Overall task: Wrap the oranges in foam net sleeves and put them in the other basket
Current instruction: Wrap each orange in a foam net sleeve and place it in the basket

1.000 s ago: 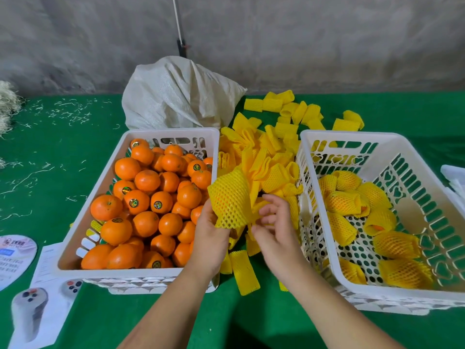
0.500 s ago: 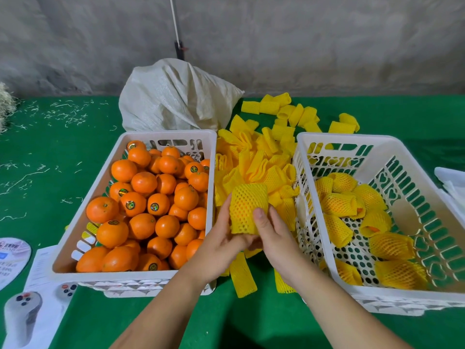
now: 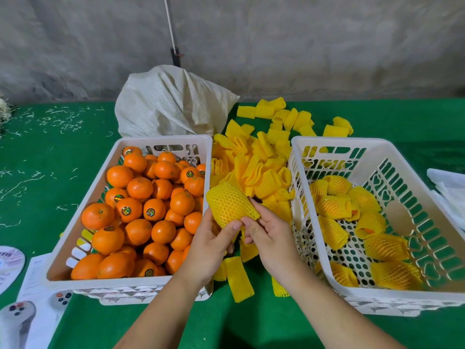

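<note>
yellow sleeved orange (image 3: pixel 231 205) in both hands (image 3: pixel 208 244)

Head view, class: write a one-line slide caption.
Both hands, left hand and right hand, hold a sleeved orange between the two baskets.

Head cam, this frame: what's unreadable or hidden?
- Sleeved orange, head view: net covers the fruit; the left hand and right hand hide its lower end.
- Lower oranges in the left basket: buried under the top layer.
- Leaflet, round card: cut by the left edge, print too small.
</note>
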`<state>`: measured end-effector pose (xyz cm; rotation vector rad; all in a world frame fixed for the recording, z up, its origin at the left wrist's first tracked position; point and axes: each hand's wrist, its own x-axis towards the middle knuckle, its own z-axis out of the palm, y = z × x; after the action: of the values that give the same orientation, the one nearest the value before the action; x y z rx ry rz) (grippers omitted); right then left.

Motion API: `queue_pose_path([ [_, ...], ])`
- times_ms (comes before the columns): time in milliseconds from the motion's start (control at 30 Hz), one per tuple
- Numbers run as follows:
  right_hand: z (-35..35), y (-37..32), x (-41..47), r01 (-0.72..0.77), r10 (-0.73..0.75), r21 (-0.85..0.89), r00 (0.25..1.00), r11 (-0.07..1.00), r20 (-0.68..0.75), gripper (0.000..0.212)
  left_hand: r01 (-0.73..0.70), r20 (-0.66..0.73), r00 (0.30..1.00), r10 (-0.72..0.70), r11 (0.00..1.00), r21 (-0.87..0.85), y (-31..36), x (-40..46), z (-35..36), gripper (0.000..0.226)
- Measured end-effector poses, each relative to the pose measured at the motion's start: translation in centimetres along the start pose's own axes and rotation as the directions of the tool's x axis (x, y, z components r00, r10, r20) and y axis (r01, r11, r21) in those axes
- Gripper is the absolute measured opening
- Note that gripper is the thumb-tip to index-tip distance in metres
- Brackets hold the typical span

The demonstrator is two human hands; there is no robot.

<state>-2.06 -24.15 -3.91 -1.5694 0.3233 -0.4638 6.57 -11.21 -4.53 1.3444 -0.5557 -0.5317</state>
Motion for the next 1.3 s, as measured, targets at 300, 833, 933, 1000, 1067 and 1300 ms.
queue_pose_path([
  [300, -1.1, -1.2, -0.3, -0.123, 0.124, -0.095, 0.992, 0.988, 0.001, 0.054, -0.082, 0.038, 0.996, 0.078, 0.989, 0.122, -0.2, -0.1, -0.1, 0.065],
  [833, -15.4, 0.6, 0.0, -0.314, 0.032, -0.251, 0.68, 0.915, -0.733, 0.063, 0.147, -0.136, 0.988, -0.068, 0.203, 0.968, -2.1, 2.0, -10.7, 0.05],
  [933, -16.2, 2.0, 0.5, -0.426, 0.161, -0.199, 0.671, 0.882, -0.724, 0.07, 0.108, -0.2, 0.878, -0.435, -0.227, 0.968, -4.4, 2.0, -11.8, 0.075],
  [1000, -15.4, 2.0, 1.0, -0.514, 0.223, -0.234, 0.677, 0.825, -0.701, 0.081, 0.034, -0.192, 0.857, -0.478, -0.321, 0.947, -5.1, 2.1, -11.6, 0.075],
  [1067, -13.4, 1.7, 1.3, -0.502, 0.17, -0.427, 0.774, 0.752, -0.61, 0.085, -0.036, -0.163, 0.872, -0.462, -0.392, 0.919, -4.8, 2.1, -11.4, 0.072],
  [1300, -7.3, 2.9, 0.9, 0.16, 0.172, -0.987, 0.972, 0.006, 0.159, 0.073, -0.165, -0.071, 0.897, -0.436, -0.479, 0.862, -2.7, 1.3, -10.0, 0.072],
])
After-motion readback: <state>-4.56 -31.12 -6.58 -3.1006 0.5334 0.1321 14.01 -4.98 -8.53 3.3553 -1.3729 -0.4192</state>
